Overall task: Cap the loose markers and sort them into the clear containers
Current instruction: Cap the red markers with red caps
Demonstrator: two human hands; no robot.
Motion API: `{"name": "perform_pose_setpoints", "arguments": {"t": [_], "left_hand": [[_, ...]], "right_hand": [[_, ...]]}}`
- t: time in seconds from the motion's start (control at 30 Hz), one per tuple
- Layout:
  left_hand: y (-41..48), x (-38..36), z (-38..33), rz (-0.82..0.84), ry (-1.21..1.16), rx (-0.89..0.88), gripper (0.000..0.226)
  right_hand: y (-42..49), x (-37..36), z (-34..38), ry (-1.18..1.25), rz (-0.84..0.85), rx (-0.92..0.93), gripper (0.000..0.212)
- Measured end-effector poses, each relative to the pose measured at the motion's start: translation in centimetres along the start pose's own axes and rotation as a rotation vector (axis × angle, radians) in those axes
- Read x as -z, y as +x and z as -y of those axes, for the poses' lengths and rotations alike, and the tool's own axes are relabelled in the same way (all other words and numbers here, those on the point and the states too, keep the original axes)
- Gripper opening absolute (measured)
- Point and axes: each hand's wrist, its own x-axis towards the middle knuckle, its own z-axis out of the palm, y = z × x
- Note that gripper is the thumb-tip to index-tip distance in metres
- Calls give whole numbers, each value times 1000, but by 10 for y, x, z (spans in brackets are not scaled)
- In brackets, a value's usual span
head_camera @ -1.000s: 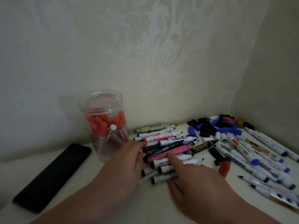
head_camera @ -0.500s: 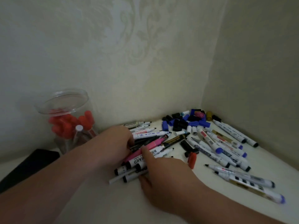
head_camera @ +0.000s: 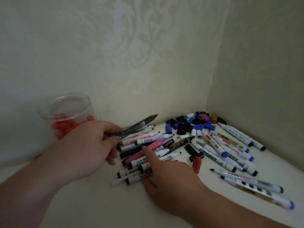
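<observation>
A heap of loose markers lies on the pale table, most of them uncapped. My left hand pinches a dark marker and holds it tilted up above the heap, blurred. My right hand rests flat on the near markers with its index finger stretched onto a pink marker. A clear container with red-capped markers stands at the left, partly behind my left hand. Loose blue and black caps are piled in the corner.
More markers are spread to the right, and a few lie near the right edge. A red cap lies beside a black cap. Walls close the table at the back and right.
My left hand has lifted a dark marker out of the heap. The view has swung right, so the container sits further left and the black phone is out of sight.
</observation>
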Motion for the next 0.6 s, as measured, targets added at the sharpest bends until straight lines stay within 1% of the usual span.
{"name": "perform_pose_setpoints", "arguments": {"t": [0.07, 0.1, 0.13, 0.2, 0.23, 0.3, 0.37, 0.43, 0.47, 0.53, 0.6], "left_hand": [[-4, -15, -1, 134, -548, 138, 16], [-6, -26, -2, 218, -771, 191, 15], [-7, -36, -4, 273, -944, 224, 16], [-9, -55, -7, 266, -1148, 239, 12], [-9, -63, -9, 238, -1194, 221, 10], [-9, -76, -12, 186, -1239, 153, 11], [-10, -88, -13, 155, -1273, 96, 11], [-15, -102, -11, 167, -1252, 65, 8], [-19, -110, -10, 190, -1177, 39, 8], [-27, -125, -6, 273, -951, -46, 22], [-28, -131, -5, 324, -829, -98, 25]], "right_hand": [[-2, 0, -1, 8, -15, 14, 69], [-3, 1, 1, 11, -21, 30, 65], [-5, 1, 2, 9, -19, 43, 58], [-7, 2, 3, 16, 0, 29, 36], [-9, 3, 1, 36, 21, -2, 28], [-13, 13, -5, 109, 52, -44, 23], [-20, 32, -14, 200, 81, -27, 24], [-27, 53, -24, 213, 120, 0, 15], [-31, 64, -31, 198, 127, -4, 9], [-37, 81, -47, 214, 96, -68, 8], [-39, 94, -64, 206, -30, -132, 14]]}}
